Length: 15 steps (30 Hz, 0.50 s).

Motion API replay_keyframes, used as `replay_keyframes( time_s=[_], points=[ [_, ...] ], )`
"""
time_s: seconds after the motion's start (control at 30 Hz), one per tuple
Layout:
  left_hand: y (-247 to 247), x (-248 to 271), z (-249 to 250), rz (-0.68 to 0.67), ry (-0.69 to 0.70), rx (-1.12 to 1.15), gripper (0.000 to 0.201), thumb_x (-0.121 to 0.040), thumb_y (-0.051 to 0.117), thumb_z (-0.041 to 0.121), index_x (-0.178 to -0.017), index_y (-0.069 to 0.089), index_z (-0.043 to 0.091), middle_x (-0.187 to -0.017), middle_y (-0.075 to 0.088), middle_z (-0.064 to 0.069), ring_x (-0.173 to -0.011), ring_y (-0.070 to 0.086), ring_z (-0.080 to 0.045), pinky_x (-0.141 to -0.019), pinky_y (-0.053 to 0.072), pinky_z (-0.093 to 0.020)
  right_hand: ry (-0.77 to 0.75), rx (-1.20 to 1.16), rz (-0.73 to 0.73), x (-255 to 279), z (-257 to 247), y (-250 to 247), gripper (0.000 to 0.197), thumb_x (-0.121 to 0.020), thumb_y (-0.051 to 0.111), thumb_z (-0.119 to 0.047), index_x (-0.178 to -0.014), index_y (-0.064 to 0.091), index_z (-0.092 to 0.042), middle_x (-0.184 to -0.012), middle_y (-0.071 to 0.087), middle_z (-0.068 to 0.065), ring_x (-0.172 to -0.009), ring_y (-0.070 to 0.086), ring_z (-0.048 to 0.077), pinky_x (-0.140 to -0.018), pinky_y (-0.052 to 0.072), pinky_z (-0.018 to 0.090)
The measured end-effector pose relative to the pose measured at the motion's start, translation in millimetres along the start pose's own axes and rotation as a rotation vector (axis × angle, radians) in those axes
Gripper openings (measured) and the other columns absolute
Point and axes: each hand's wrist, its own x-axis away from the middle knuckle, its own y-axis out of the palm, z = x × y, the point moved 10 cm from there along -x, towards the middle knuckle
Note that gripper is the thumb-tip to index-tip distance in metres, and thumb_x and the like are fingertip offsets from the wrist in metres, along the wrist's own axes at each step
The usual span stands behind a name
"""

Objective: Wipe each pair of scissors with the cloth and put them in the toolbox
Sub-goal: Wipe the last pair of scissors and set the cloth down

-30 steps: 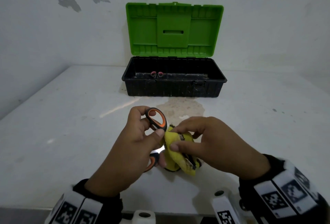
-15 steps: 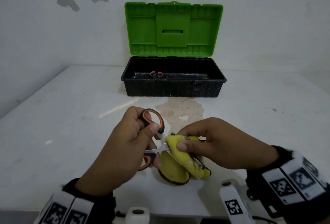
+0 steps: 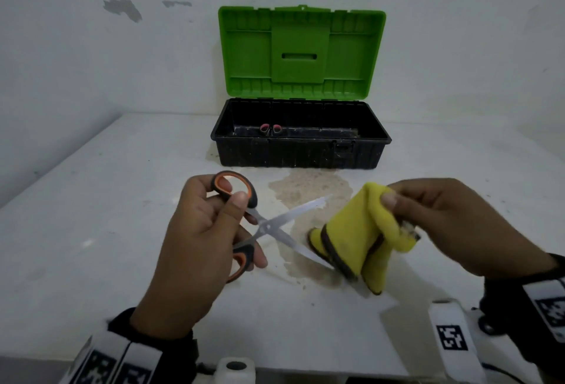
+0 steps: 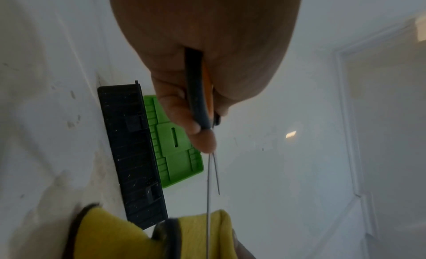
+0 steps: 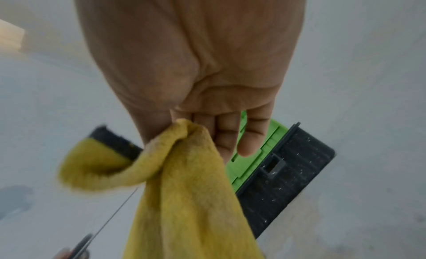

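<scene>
My left hand grips the orange-and-black handles of a pair of scissors, whose steel blades stand spread open above the table. Its lower blade tip reaches the hanging edge of the yellow cloth. My right hand pinches that cloth by its top fold, to the right of the blades. In the left wrist view the scissors run through my fingers toward the cloth. The right wrist view shows the cloth draped from my fingers. The toolbox stands open at the back, with red-handled scissors inside.
The green lid leans upright against the white wall. A brownish stain marks the white table in front of the box. White marker-tagged devices sit at the near edge.
The right hand has pulled the cloth off the blades and moved right. The scissors' blades, covered by the cloth before, now show bare and spread open.
</scene>
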Motion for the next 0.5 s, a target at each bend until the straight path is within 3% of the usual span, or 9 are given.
replay_keyframes(
  time_s=[0.1, 0.17, 0.3, 0.43, 0.5],
  points=[
    [2.5, -0.4, -6.8, 0.083, -0.05, 0.054, 0.008, -0.102, 0.046, 0.026, -0.106, 0.05, 0.021, -0.075, 0.07, -0.008, -0.046, 0.066, -0.028, -0.043, 0.052, -0.029, 0.011, -0.136, 0.123, 3.4, 6.3, -7.0, 0.026, -0.089, 0.059, -0.031, -0.081, 0.075, -0.012, -0.077, 0.072, 0.016, -0.071, 0.064, 0.034, -0.068, 0.053, 0.03],
    [10.6, 0.2, -13.4, 0.11, -0.088, 0.111, 0.007, -0.102, 0.045, 0.027, -0.104, 0.05, 0.022, -0.075, 0.07, 0.001, -0.046, 0.066, -0.029, -0.042, 0.05, -0.029, -0.012, -0.186, 0.114, 4.6, 3.0, 8.3, 0.024, -0.088, 0.06, -0.033, -0.087, 0.074, -0.013, -0.082, 0.072, 0.014, -0.075, 0.065, 0.034, -0.073, 0.052, 0.039],
    [21.0, 2.7, -21.1, 0.173, -0.109, 0.15, 0.008, -0.103, 0.046, 0.027, -0.104, 0.048, 0.019, -0.069, 0.068, 0.008, -0.045, 0.065, -0.026, -0.041, 0.05, -0.031, -0.053, -0.283, 0.065, 5.4, -11.5, 39.4, 0.021, -0.088, 0.06, -0.026, -0.095, 0.072, -0.01, -0.081, 0.072, 0.007, -0.069, 0.062, 0.013, -0.065, 0.05, 0.022],
    [22.5, 7.6, -18.9, 0.221, -0.085, 0.11, 0.006, -0.102, 0.048, 0.027, -0.096, 0.049, 0.026, -0.067, 0.067, 0.012, -0.045, 0.064, -0.01, -0.041, 0.054, -0.031, -0.037, -0.246, -0.001, 5.1, -18.4, 60.9, 0.024, -0.09, 0.057, -0.032, -0.095, 0.07, -0.012, -0.08, 0.071, 0.002, -0.067, 0.063, 0.012, -0.064, 0.05, 0.021],
    [22.1, 10.7, -15.7, 0.239, -0.063, 0.086, 0.009, -0.102, 0.048, 0.025, -0.093, 0.048, 0.029, -0.067, 0.065, 0.008, -0.046, 0.062, -0.001, -0.042, 0.055, -0.027, -0.016, -0.191, 0.011, 3.8, -16.6, 63.1, 0.029, -0.094, 0.051, -0.036, -0.09, 0.07, -0.014, -0.078, 0.069, 0.001, -0.068, 0.063, 0.015, -0.065, 0.051, 0.024]
  ],
)
